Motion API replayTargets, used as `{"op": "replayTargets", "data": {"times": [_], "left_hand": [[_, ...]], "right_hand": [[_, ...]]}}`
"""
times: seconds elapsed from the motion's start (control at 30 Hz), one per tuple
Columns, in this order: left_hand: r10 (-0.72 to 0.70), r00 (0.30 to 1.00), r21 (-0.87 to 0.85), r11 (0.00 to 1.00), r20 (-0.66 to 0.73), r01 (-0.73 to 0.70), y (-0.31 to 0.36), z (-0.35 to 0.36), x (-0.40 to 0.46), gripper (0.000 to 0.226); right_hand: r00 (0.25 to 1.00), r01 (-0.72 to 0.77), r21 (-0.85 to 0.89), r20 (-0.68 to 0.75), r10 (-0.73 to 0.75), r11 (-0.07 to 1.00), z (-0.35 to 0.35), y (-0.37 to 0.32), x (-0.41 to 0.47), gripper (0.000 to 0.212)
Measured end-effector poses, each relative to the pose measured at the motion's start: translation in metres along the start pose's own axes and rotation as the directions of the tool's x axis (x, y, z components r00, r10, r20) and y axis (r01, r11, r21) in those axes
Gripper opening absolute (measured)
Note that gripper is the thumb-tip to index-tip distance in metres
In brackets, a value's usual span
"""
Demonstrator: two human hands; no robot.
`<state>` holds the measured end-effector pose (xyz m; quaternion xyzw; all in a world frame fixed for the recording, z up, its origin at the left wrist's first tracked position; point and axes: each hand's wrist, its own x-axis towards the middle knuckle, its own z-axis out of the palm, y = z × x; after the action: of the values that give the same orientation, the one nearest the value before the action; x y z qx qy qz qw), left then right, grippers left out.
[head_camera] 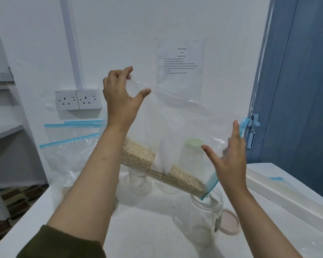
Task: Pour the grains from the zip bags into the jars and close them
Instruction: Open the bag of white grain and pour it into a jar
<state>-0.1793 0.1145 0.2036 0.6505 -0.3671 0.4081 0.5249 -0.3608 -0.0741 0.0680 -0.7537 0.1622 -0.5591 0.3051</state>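
left hand [119, 90] pinches the upper corner of a tilted zip bag [175, 127] while the spread-fingered right hand [229, 157] steadies its blue zipper mouth over an open jar [205, 215], grains [157, 168] mostly unpoured, lid [229, 222] still off.

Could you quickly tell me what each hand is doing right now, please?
Left hand: pinches the zip bag's bottom corner, raised.
Right hand: fingers straight, supporting the bag's zipper edge.

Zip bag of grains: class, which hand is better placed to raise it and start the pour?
Left. The left hand pinches the zip bag's high corner; the right hand steadies its mouth over the open jar.
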Motion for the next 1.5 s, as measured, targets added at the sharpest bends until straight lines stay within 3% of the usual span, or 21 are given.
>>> {"op": "replayTargets", "data": {"times": [1.5], "left_hand": [[0.051, 0.998, -0.038, 0.998, 0.033, -0.05, 0.011, 0.012, 0.0, 0.067]], "right_hand": [[1.0, -0.017, -0.001, -0.012, 0.017, 1.0, -0.016, 0.013, -0.013, 0.096]]}}
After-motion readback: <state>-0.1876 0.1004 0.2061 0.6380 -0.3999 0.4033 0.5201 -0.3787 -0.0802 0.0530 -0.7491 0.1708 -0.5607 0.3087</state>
